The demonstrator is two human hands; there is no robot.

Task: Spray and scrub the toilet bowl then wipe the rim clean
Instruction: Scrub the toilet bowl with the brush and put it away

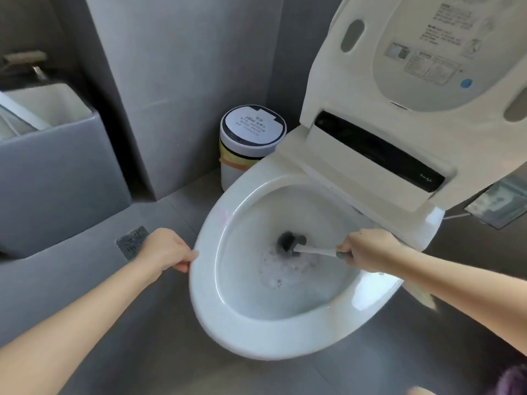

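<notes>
The right hand [368, 250] is gripping the toilet brush [312, 251] by the grey end of its handle, fingers curled round it, and is hovering over the right side of the toilet bowl [285, 297]. The white handle is slanting down and leftward, and the dark brush head is sitting low in the bowl, just above a patch of foamy water [282, 270]. The left hand [168, 249] is holding the rim [256, 334] at its left edge, thumb on top and fingers tucked beneath. The white rim is lying bare, since the seat and lid [427, 67] are standing raised behind the bowl, printed labels showing on the underside. A white lidded bin [251, 138] with a yellow liner is standing in the corner just beside the toilet. A floor drain [132, 242] is lying near the left hand, on the grey tiled floor [159, 352].
</notes>
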